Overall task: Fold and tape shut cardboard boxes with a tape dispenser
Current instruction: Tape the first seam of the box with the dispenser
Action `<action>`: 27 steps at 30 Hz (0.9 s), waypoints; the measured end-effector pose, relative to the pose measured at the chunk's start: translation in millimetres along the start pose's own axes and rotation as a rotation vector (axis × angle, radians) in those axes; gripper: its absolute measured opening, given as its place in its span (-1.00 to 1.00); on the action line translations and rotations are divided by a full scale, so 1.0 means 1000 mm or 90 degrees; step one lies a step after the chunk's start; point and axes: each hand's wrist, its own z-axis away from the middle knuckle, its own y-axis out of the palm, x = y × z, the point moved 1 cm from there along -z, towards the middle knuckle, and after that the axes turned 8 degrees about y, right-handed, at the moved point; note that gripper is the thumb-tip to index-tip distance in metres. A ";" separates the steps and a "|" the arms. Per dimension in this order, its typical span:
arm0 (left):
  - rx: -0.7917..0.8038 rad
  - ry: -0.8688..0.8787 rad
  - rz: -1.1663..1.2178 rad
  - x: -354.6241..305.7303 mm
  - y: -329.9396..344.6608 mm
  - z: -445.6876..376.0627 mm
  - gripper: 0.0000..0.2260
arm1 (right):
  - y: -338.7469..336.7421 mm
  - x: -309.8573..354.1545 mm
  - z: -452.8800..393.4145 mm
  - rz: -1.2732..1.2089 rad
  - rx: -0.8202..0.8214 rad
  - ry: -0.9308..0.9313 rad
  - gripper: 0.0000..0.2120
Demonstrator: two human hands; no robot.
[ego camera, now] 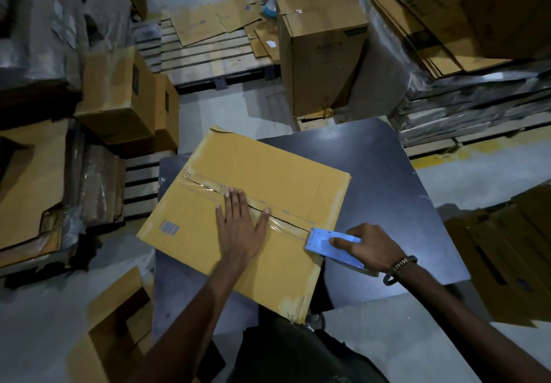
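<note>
Both forearms reach forward from the bottom of the view over a dark table (387,174), on which a closed cardboard box (253,221) lies at an angle, one corner overhanging the near table edge. Its two top flaps meet at a centre seam, and a strip of clear tape (205,187) runs along that seam from the far left end toward the right. Left hand (240,227) lies flat on the box top, palm down, fingers straight and slightly spread across the seam, thumb angled out to the right and touching the tape line. Right hand (368,247) grips a light blue tape dispenser (331,245), fingers curled round its handle; the dispenser's front plate rests on the seam at the box's right edge, with tape stretched between it and the left thumb. A dark bracelet (399,268) sits on the right wrist. Around the table stand an upright sealed carton (322,51), a wooden pallet (208,57) bearing flattened cardboard sheets (208,22), stacked brown boxes (125,96) to the left, and an open box (116,332) on the floor at lower left.
</note>
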 end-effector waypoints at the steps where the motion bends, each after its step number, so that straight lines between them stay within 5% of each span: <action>1: -0.010 0.001 0.002 -0.001 0.002 0.003 -0.19 | 0.000 -0.001 0.000 -0.001 0.006 -0.005 -0.39; 8: -0.078 -0.009 0.051 0.005 0.007 0.002 -0.28 | -0.026 -0.009 -0.003 -0.091 0.021 0.012 -0.37; 20: -0.040 -0.024 0.000 -0.003 0.009 0.000 -0.23 | -0.009 -0.025 -0.020 -0.047 0.042 0.033 -0.38; 25: 0.104 0.316 -0.006 -0.071 0.008 0.040 -0.15 | -0.007 -0.031 -0.022 -0.056 0.041 0.037 -0.44; 27: 0.132 0.345 0.003 -0.095 0.008 0.061 -0.01 | -0.006 -0.032 -0.022 -0.063 0.045 0.034 -0.46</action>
